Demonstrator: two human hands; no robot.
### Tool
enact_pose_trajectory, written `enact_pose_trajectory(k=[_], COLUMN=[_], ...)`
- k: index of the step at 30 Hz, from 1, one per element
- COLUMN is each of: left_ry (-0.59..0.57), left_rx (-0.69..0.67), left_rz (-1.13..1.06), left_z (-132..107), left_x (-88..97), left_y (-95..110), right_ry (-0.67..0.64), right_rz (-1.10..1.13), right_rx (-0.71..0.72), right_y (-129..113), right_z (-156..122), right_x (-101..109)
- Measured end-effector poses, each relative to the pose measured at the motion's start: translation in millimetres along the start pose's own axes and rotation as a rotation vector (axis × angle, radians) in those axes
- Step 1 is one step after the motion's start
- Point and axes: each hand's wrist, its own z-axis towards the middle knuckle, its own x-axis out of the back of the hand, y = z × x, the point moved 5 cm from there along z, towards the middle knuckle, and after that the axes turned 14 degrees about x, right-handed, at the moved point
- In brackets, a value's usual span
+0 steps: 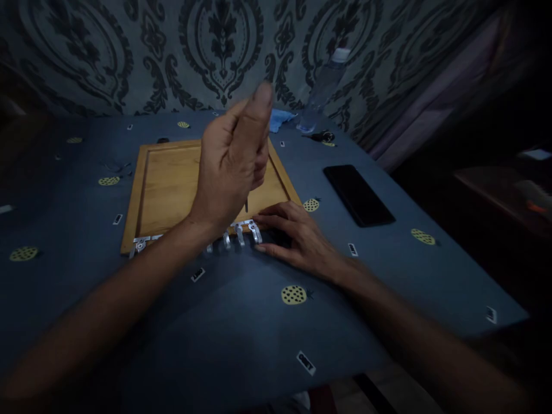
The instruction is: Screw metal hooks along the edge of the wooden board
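Wooden panel point(168, 192) flat on a blue counter point(241, 345), metal hinges point(240, 236) along its near edge, left hand point(233, 152) raised above, grip closed around a thin-shafted tool point(246, 206) pointing down, right hand point(297, 233) at the rightmost hinge, whether clamped unclear.

Lone head view: from above near edge of table point(241, 339), facing forward and down toward wall point(222, 46); left hand point(230, 158) and right hand point(304, 238) close, around mid-frame; wall farthest, across top.
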Motion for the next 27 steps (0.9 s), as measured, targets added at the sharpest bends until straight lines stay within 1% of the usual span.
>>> enact_pose_trajectory(k=[2,10,15,22,27], left_ry=[0.01,-0.005,-0.017,-0.001,-0.036], left_rx=[0.027,0.057,0.075,0.069,0.064], left_rz=[0.001,-0.051,-0.031,-0.01,-0.009], left_z=[-1,-4,-5,-8,-6], left_x=[-0.7,-5.7,-7.5,-10.4,-11.4], left_y=[-3,-19,-21,-17,-21], right_ry=[0.001,0.019,0.028,0.038,0.034], right_rz=[0.004,-0.015,-0.022,-0.024,-0.009], right_rx=[-0.004,0.023,0.036,0.048,0.034], right_y=[0,1,0,0,1], right_z=[0,1,1,1,1], right_x=[0,-1,0,0,-1])
